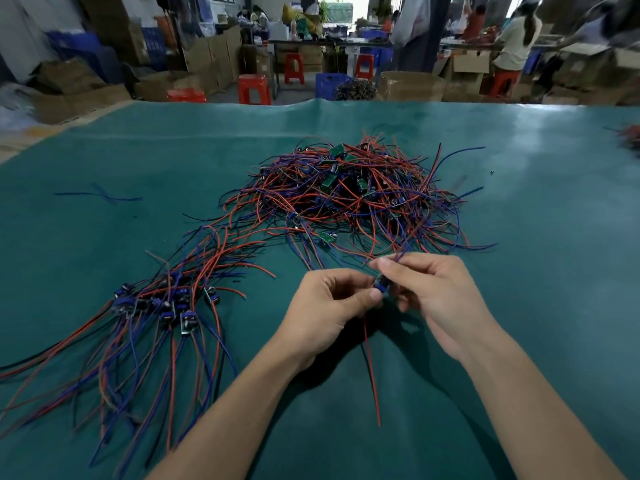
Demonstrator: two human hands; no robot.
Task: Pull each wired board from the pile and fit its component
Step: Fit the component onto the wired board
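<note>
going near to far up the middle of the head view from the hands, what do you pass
left hand and right hand holding a small wired board between them → loose green board → tangled pile of wired boards → far edge of the green table cover → red stools

Two bare forearms, left hand (332, 306), right hand (433, 292)

Green-covered table (519, 271), tangled wired-board pile (349, 192), sorted boards (162, 303), loose blue wire (100, 195)
</note>
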